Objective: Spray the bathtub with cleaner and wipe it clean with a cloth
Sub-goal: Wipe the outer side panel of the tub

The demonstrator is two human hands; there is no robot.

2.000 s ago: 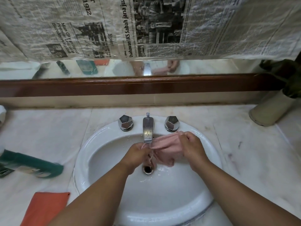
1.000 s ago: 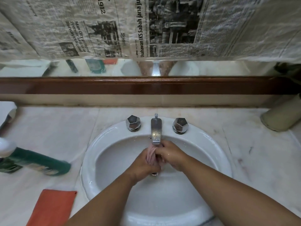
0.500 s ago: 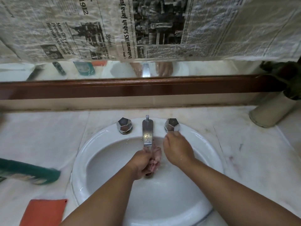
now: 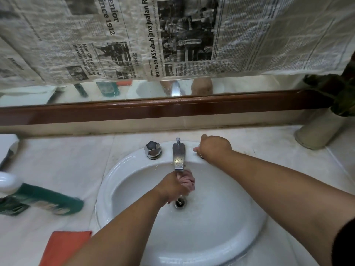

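Note:
A bunched pink cloth (image 4: 187, 180) sits under the chrome spout (image 4: 178, 157) of a white sink (image 4: 249, 223). My left hand (image 4: 172, 187) grips the cloth above the drain (image 4: 180, 202). My right hand (image 4: 214, 148) curls over the right tap knob, which it hides. The left tap knob (image 4: 152, 149) stands free. A green spray bottle (image 4: 44, 200) with a white head lies on its side on the counter to the left.
An orange cloth (image 4: 65, 246) lies at the front left of the marble counter (image 4: 57, 164). A cream pot with a dark plant (image 4: 322, 129) stands at the back right. A mirror, mostly covered with newspaper (image 4: 172, 39), rises behind a brown ledge (image 4: 153, 110).
Both hands held the pink cloth under the spout earlier. My right hand has let go and moved up onto the right tap knob. My left hand keeps the cloth bunched.

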